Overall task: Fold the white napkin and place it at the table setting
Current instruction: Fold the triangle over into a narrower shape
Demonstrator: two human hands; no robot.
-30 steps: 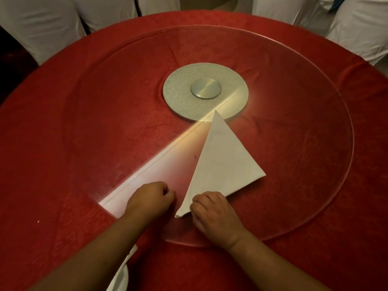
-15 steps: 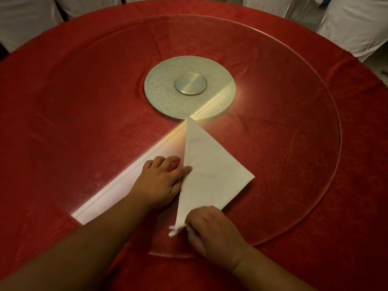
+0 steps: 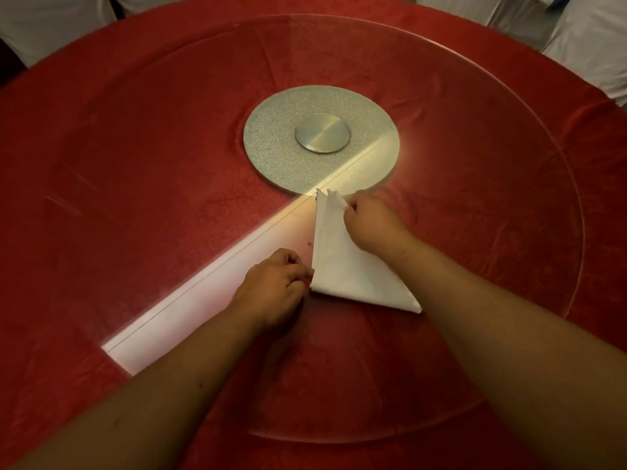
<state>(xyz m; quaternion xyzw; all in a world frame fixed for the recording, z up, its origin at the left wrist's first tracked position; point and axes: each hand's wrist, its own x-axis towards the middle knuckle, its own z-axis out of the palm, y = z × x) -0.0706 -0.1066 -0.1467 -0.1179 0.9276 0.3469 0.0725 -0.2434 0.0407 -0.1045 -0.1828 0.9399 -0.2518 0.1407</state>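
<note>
Red tablecloth (image 3: pixel 135 198); both hands pinch white napkin (image 3: pixel 342 269) corners

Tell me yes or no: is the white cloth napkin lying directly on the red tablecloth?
No, the folded white cloth napkin lies on the round clear glass turntable, which covers the red tablecloth.

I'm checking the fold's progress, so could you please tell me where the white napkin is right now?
In the head view, the napkin lies as a triangle on the glass turntable, just below the silver hub, with the left hand and right hand on it.
</note>
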